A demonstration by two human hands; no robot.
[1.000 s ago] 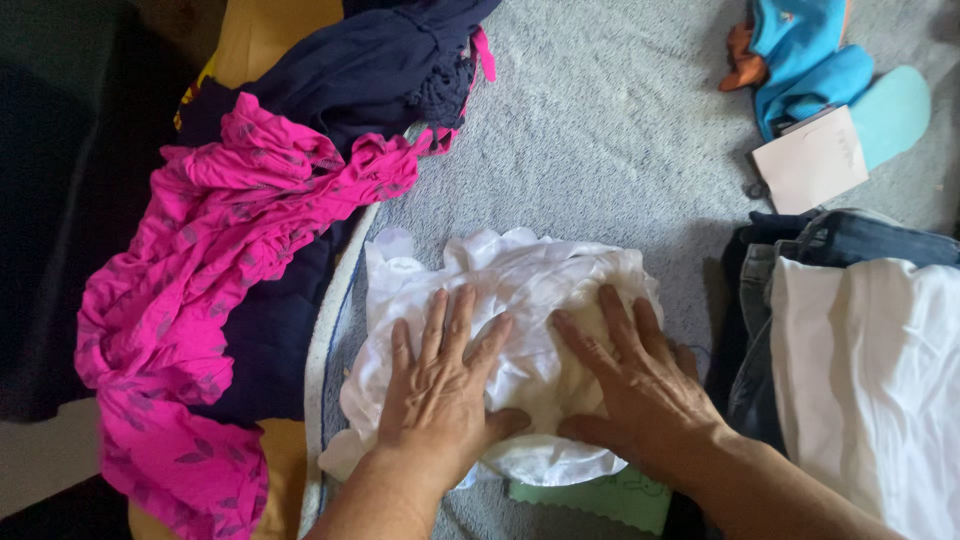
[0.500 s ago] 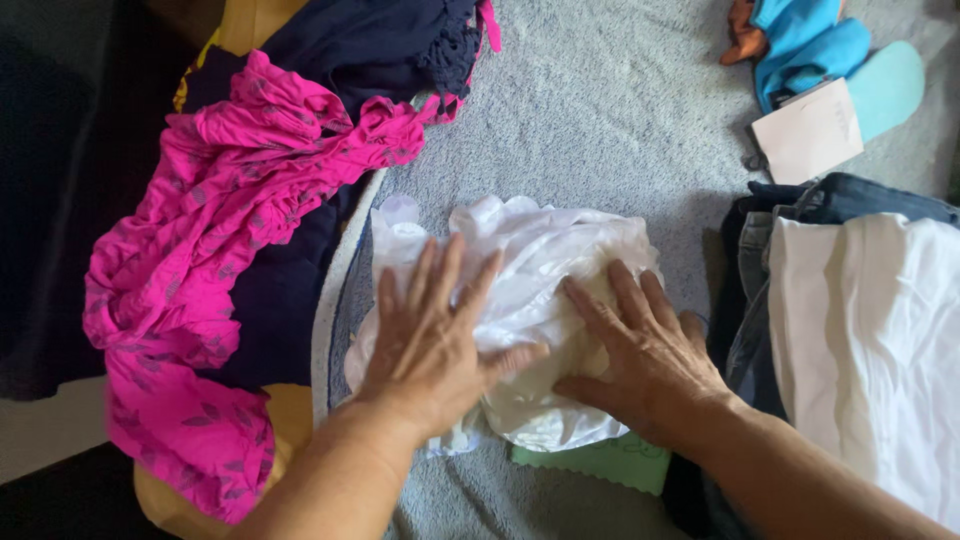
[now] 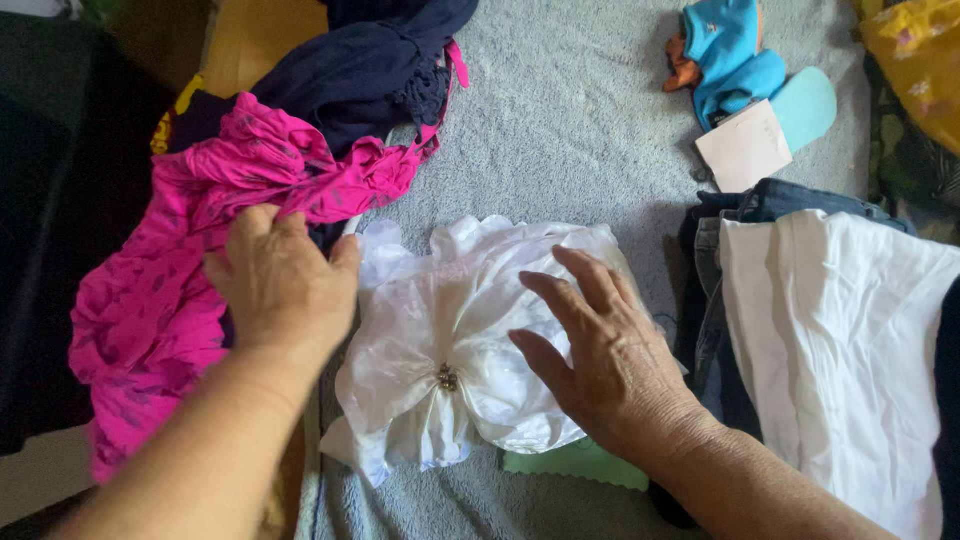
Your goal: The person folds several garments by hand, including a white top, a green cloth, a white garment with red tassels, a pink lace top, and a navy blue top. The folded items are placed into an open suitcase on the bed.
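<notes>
A crumpled white satin garment (image 3: 440, 340) with a small metal clasp at its gathered middle lies on the grey carpet (image 3: 580, 130). My right hand (image 3: 600, 350) rests flat on its right half, fingers spread. My left hand (image 3: 280, 280) lies at the garment's left edge, over a bright pink patterned cloth (image 3: 200, 250), fingers curled down onto the pink fabric; whether it grips the cloth I cannot tell.
A dark navy garment (image 3: 370, 70) lies above the pink one. At the right is a stack of folded white cloth (image 3: 850, 340) on blue jeans (image 3: 760, 205). A blue garment (image 3: 740, 60), a pale card (image 3: 745, 145) and a green paper (image 3: 580, 465) lie nearby.
My left hand has left the white garment and moved left onto the pink cloth, which uncovers the garment's clasp. My right hand stays pressed on the white garment.
</notes>
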